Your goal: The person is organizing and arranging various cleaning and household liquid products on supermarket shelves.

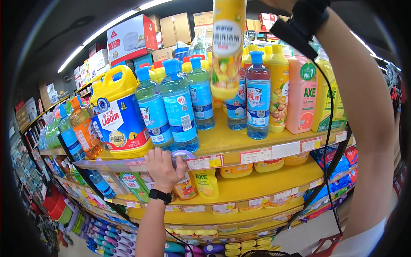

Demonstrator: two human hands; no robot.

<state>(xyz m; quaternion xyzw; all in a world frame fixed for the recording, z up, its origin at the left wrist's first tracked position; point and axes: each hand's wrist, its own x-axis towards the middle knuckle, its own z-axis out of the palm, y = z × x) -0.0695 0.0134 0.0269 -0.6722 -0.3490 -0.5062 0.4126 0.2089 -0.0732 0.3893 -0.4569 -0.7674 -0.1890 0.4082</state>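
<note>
A yellow dish soap bottle (227, 64) with a white label and fruit pictures is held up in the air above the upper shelf, its top cut off by the view. My right hand (278, 3) reaches to its upper end, fingers mostly out of view. Down at the front, my left hand (165, 168) is closed over the edge of the upper shelf (231, 143). A small purple thing (183, 155) lies against its thumb; I cannot make out what it is. Just behind that hand stand clear blue-capped bottles (179, 107) and a big yellow-capped LABOUR jug (122, 118).
Right of the raised bottle stand another blue-capped bottle (257, 96), a yellow bottle (278, 88) and a pink AXE bottle (302, 94). Cartons (132, 38) are stacked at the back. Lower shelves carry pouches (206, 183). A black cable (329, 141) hangs beside my right arm.
</note>
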